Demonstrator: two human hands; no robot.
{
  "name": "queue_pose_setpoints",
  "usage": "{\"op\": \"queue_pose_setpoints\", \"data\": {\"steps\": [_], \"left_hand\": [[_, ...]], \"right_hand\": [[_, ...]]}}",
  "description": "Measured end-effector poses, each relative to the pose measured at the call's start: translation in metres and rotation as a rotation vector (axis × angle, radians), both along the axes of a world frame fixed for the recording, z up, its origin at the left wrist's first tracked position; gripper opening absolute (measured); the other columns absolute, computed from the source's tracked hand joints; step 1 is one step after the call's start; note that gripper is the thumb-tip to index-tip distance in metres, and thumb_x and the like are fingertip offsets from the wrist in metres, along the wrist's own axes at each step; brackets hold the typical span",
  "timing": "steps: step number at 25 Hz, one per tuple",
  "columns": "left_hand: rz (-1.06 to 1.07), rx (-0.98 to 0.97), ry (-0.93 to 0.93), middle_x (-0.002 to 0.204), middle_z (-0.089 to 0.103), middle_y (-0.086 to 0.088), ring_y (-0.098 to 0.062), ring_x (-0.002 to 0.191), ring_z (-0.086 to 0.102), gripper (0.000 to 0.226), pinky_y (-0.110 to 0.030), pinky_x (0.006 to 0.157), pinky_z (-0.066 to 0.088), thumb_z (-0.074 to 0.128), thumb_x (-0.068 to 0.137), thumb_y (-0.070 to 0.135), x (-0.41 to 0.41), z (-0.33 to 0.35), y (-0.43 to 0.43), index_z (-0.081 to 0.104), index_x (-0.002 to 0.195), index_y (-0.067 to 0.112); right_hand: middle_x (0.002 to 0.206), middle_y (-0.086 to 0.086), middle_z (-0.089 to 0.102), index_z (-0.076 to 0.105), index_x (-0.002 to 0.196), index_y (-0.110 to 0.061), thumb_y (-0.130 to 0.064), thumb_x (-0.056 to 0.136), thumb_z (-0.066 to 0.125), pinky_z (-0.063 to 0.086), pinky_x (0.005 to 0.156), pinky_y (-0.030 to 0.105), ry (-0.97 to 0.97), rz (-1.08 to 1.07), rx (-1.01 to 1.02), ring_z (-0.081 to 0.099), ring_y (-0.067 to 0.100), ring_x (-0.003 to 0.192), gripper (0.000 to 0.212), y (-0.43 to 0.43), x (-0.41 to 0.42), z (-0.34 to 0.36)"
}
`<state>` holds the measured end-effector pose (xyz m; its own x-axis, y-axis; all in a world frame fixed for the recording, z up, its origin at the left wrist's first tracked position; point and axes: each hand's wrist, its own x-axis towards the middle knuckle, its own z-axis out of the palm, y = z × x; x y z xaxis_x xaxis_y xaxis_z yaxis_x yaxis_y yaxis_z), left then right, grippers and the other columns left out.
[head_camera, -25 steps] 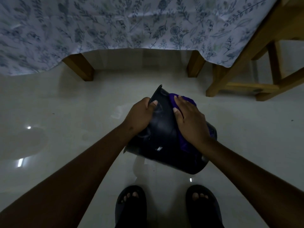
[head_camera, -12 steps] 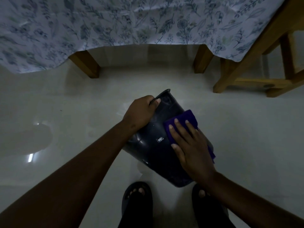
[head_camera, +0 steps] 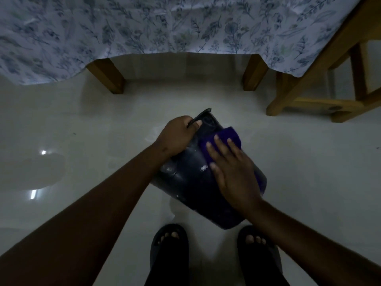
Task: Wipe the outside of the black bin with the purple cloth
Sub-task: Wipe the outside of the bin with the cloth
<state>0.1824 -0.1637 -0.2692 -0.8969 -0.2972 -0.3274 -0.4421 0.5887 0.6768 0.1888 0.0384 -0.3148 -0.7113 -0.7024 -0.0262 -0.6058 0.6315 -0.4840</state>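
Note:
The black bin [head_camera: 189,188] is tipped over, its rim pointing away from me and its base toward my feet, held above the pale floor. My left hand [head_camera: 177,137] grips the rim at the far upper edge, thumb over the lip. My right hand [head_camera: 233,172] lies flat on the bin's upper right side, fingers spread, pressing the purple cloth [head_camera: 226,139] against the plastic. The cloth pokes out beyond my fingertips; the rest is hidden under my palm. A small white mark shows on the bin's side.
A table with a floral cloth [head_camera: 165,27] hangs ahead, its wooden legs [head_camera: 109,77] on the floor. A wooden stool [head_camera: 321,96] stands at the right. My two feet in dark sandals [head_camera: 169,246] are below the bin. The glossy floor [head_camera: 61,141] surrounds the bin.
My right hand with the cloth slid down the bin's side toward me, then back up a little. The left hand kept its grip on the rim.

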Motion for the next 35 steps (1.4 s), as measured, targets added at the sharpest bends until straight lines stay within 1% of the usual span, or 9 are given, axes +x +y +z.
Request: {"op": "queue_pose_setpoints", "data": {"steps": [4, 10, 14, 17, 20, 25, 28, 31, 35], "left_hand": [[0.03, 0.154, -0.016, 0.091, 0.062, 0.013, 0.004, 0.081, 0.057, 0.021, -0.008, 0.064, 0.04, 0.045, 0.098, 0.036, 0.041, 0.007, -0.003, 0.056, 0.11, 0.023], [0.033, -0.033, 0.013, 0.087, 0.064, -0.004, -0.021, 0.078, 0.059, 0.028, -0.031, 0.067, 0.043, 0.043, 0.098, 0.035, 0.012, -0.004, 0.003, 0.057, 0.101, 0.011], [0.005, -0.059, 0.021, 0.091, 0.064, -0.006, -0.023, 0.081, 0.059, 0.028, -0.031, 0.07, 0.042, 0.042, 0.099, 0.035, -0.003, -0.007, 0.003, 0.058, 0.102, 0.012], [0.032, -0.063, 0.014, 0.096, 0.067, -0.006, -0.024, 0.085, 0.061, 0.029, -0.034, 0.075, 0.048, 0.04, 0.099, 0.037, 0.003, -0.009, 0.003, 0.058, 0.106, 0.016], [0.063, -0.075, -0.006, 0.098, 0.067, -0.007, -0.024, 0.084, 0.061, 0.029, -0.032, 0.072, 0.044, 0.039, 0.099, 0.036, 0.0, -0.012, 0.005, 0.058, 0.108, 0.015], [0.074, -0.085, -0.039, 0.1, 0.065, -0.011, -0.026, 0.086, 0.059, 0.03, -0.03, 0.071, 0.041, 0.038, 0.1, 0.034, -0.004, -0.007, 0.007, 0.057, 0.108, 0.011], [0.066, -0.097, -0.046, 0.102, 0.067, -0.011, -0.026, 0.087, 0.06, 0.031, -0.031, 0.072, 0.042, 0.038, 0.1, 0.035, 0.002, -0.01, 0.008, 0.057, 0.109, 0.011], [0.072, -0.066, -0.021, 0.104, 0.066, -0.009, -0.025, 0.09, 0.06, 0.031, -0.03, 0.073, 0.042, 0.037, 0.101, 0.033, 0.0, -0.01, 0.005, 0.057, 0.111, 0.011], [0.054, -0.063, -0.034, 0.105, 0.065, -0.011, -0.027, 0.093, 0.06, 0.033, -0.031, 0.076, 0.043, 0.036, 0.101, 0.033, 0.003, -0.011, 0.006, 0.057, 0.111, 0.01]], "right_hand": [[0.155, -0.007, 0.03, 0.028, 0.148, -0.03, -0.036, 0.103, 0.028, 0.024, 0.116, 0.041, -0.324, -0.165, -0.094, 0.028, 0.013, 0.142, 0.046, -0.004, -0.061, -0.016], [0.156, -0.007, 0.026, 0.027, 0.147, -0.03, -0.037, 0.1, 0.027, 0.027, 0.111, 0.045, 0.015, 0.077, -0.02, 0.019, 0.021, 0.145, 0.048, 0.018, -0.009, -0.006], [0.156, -0.008, 0.025, 0.028, 0.147, -0.029, -0.035, 0.101, 0.028, 0.027, 0.114, 0.046, -0.245, -0.102, -0.1, 0.02, 0.014, 0.144, 0.046, -0.003, -0.056, -0.004], [0.155, -0.007, 0.028, 0.031, 0.146, -0.03, -0.037, 0.1, 0.028, 0.028, 0.112, 0.051, -0.125, -0.069, -0.049, 0.018, 0.019, 0.146, 0.047, 0.008, -0.02, -0.005], [0.153, -0.01, 0.029, 0.035, 0.143, -0.031, -0.034, 0.099, 0.031, 0.022, 0.113, 0.044, -0.016, 0.066, -0.074, 0.02, 0.02, 0.145, 0.044, 0.026, 0.0, -0.004], [0.154, -0.006, 0.031, 0.033, 0.146, -0.027, -0.029, 0.102, 0.032, 0.028, 0.114, 0.045, -0.276, -0.174, -0.083, 0.023, 0.008, 0.14, 0.044, -0.002, -0.054, -0.003], [0.154, -0.007, 0.031, 0.035, 0.144, -0.031, -0.034, 0.099, 0.031, 0.025, 0.113, 0.05, -0.067, -0.039, -0.035, 0.019, 0.018, 0.145, 0.045, 0.016, 0.007, 0.0], [0.155, -0.008, 0.029, 0.035, 0.144, -0.033, -0.033, 0.1, 0.028, 0.023, 0.112, 0.044, -0.017, 0.075, -0.054, 0.019, 0.02, 0.145, 0.044, 0.004, -0.008, -0.003], [0.154, -0.006, 0.031, 0.033, 0.145, -0.028, -0.028, 0.102, 0.03, 0.027, 0.115, 0.044, -0.274, -0.185, -0.097, 0.024, 0.01, 0.141, 0.043, -0.015, -0.051, -0.003]]}}
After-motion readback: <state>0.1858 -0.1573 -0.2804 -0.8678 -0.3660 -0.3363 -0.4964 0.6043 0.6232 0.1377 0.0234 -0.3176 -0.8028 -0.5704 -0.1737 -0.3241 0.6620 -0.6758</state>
